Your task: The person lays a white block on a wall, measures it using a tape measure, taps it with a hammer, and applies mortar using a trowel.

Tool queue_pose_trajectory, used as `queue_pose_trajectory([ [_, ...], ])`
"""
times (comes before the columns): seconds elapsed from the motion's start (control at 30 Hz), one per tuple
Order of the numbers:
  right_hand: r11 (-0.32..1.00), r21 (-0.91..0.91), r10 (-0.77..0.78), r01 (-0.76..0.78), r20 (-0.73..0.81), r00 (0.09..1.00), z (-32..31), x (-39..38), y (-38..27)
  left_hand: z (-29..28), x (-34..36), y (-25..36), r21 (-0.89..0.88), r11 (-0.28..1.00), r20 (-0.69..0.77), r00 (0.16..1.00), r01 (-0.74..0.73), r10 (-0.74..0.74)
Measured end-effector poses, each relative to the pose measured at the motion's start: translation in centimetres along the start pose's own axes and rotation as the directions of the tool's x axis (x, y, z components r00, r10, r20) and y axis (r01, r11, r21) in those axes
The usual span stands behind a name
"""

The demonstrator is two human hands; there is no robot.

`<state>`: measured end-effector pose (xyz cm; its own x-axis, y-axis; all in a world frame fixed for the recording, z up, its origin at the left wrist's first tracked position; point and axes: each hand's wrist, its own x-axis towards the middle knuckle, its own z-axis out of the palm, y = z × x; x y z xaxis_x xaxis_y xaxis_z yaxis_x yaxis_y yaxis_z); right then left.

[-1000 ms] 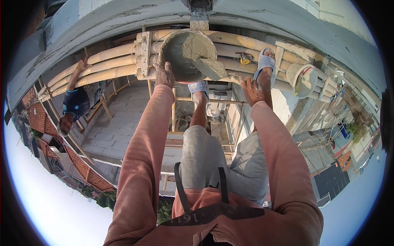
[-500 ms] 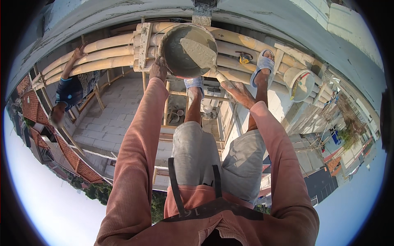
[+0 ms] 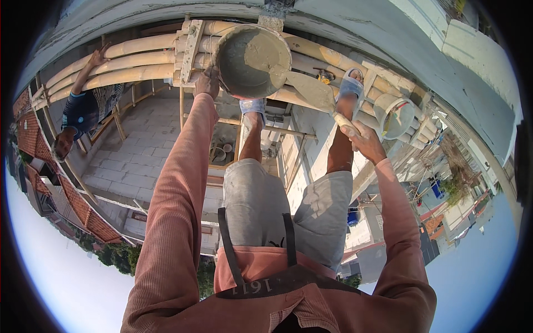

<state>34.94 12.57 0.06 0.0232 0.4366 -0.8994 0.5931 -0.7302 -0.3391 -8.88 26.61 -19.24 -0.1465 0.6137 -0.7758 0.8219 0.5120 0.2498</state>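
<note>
A bucket (image 3: 220, 49) of wet grey mortar (image 3: 265, 51) stands on the bamboo poles at the top middle. My left hand (image 3: 207, 82) is closed at its left edge, the fingertips partly hidden against the side. In my right hand (image 3: 365, 139) is the handle of a trowel, held out to the right of the bucket. The trowel's blade (image 3: 312, 91) is coated with mortar and its tip points back toward the rim. Behind the blade and handle, my sandalled right foot (image 3: 350, 89) rests on the bamboo.
Bamboo poles (image 3: 141, 58) form a narrow platform along a grey wall (image 3: 355, 22), high above a block floor (image 3: 127, 158). A white bucket (image 3: 395, 114) with tools stands at right; a yellow tape measure (image 3: 324, 76) lies nearer. At left, another person's hand (image 3: 99, 55) touches the poles.
My right hand has moved right and drawn the trowel's blade out of the bucket. The left hand stays at the bucket's edge. The whole view has shifted slightly.
</note>
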Motion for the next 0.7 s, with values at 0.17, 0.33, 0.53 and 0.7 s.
queue_pose_trajectory([
  [0.17,0.539,-0.802,-0.571,0.259,-0.122,0.812,-3.0,2.6,-9.7,1.0,0.5,-1.1,-0.178,0.971,-0.033,0.987,-0.159,0.156],
  [0.33,0.317,-0.860,-0.457,0.401,0.232,0.859,0.0,10.6,-17.2,1.6,-0.5,-2.4,-0.248,0.921,-0.152,0.951,-0.300,0.269],
  [0.53,0.472,-0.793,-0.275,0.387,0.284,0.918,1.5,15.2,-16.6,0.1,-6.1,-2.4,-0.252,0.964,0.017,0.996,-0.081,0.088],
  [0.7,0.833,-0.538,0.113,0.127,0.391,0.913,-1.5,17.7,-12.5,-0.7,-11.4,-7.8,-0.262,0.965,0.008,1.000,0.002,0.000],
])
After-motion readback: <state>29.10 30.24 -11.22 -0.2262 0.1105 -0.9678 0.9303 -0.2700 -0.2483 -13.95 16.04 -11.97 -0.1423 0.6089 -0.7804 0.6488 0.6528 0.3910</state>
